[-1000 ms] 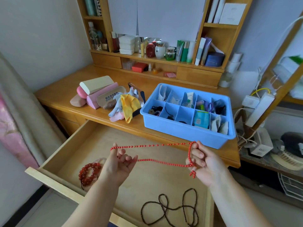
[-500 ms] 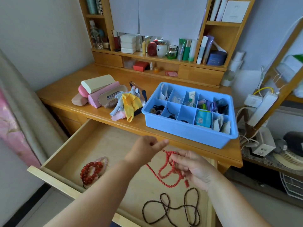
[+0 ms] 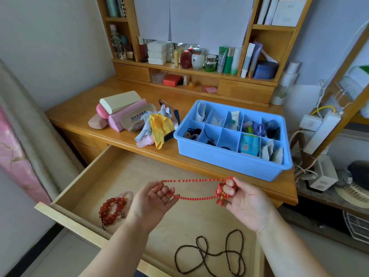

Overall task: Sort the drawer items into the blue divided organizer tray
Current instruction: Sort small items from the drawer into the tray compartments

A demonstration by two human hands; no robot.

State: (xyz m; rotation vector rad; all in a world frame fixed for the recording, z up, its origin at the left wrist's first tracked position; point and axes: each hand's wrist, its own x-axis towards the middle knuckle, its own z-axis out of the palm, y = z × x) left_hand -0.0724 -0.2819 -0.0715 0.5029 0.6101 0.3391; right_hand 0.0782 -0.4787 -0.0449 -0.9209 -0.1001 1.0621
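Red bead strand [image 3: 196,188], the item in hand, is stretched level between our two hands above the open drawer [image 3: 111,176], just in front of the desk edge. Our right hand [image 3: 242,198] has several loops wound round its curled fingers and pinches the gathered bunch under the thumb; our left hand [image 3: 153,198], palm up with fingers curled, hooks the far end of the loop. We judge that the strand is being coiled into a compact bundle so that it will fit a compartment.

Blue organizer tray [image 3: 231,160] stands on the desk [image 3: 83,104], near the hands and beyond them. Most of its compartments already hold small items: hair ties, tubes, a blue packet, sachets. One front compartment near the middle appears nearly bare, though we cannot tell for certain what lies in its bottom.

Remaining in the drawer are a dark red bracelet [image 3: 112,210] with a pale pink one [image 3: 127,194] beside it at the left, and a long dark bead strand [image 3: 211,254] lying loose at the front. We judge the sorting well advanced but unfinished: the strand in hand and these drawer items are yet to be placed. Cases and cloths [image 3: 157,126] lie on the desk left of the tray.
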